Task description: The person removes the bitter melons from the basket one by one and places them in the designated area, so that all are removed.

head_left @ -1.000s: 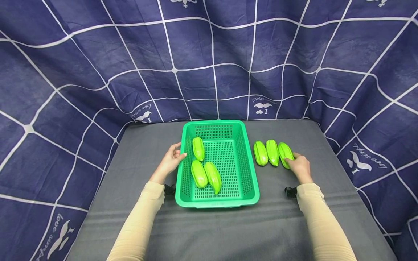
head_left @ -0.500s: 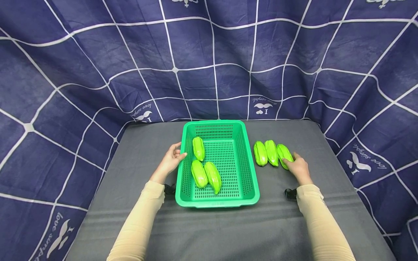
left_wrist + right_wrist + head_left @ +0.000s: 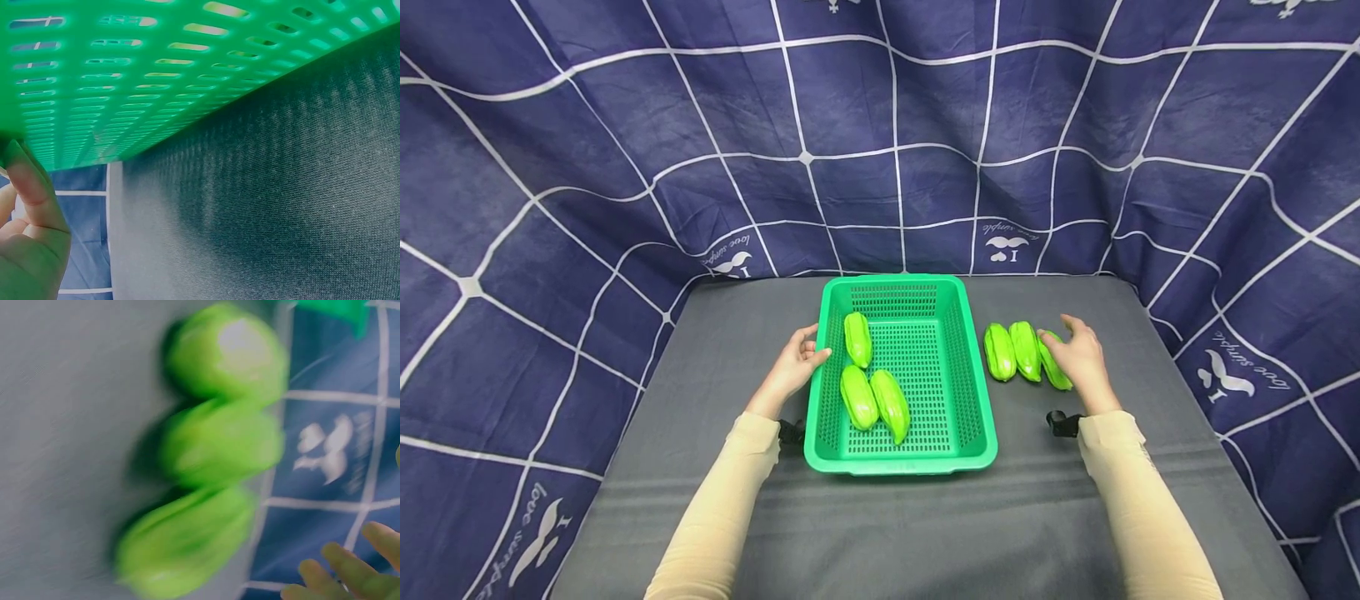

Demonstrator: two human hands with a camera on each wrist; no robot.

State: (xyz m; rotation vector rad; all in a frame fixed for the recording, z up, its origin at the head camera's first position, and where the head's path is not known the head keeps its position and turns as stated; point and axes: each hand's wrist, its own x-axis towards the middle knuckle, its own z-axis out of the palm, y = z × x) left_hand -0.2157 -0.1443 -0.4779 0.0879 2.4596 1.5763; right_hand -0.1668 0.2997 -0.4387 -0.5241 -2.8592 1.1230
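Gray cloth (image 3: 880, 533) runs wide before the near edge of the green basket (image 3: 900, 466), its left rim pinched by the left hand (image 3: 791, 367), three green gourds (image 3: 859, 398) lying toward that side. Just off its right rim, the right hand (image 3: 1084, 360), fingers spread apart, hovers by the outermost gourd (image 3: 1052, 365) of another three, cloth stretching beyond to the blue curtain (image 3: 880, 192).

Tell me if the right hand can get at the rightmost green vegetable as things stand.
Probably yes. The right hand is empty and close by the rightmost green vegetable, and nothing seems to stand in its way from that side.
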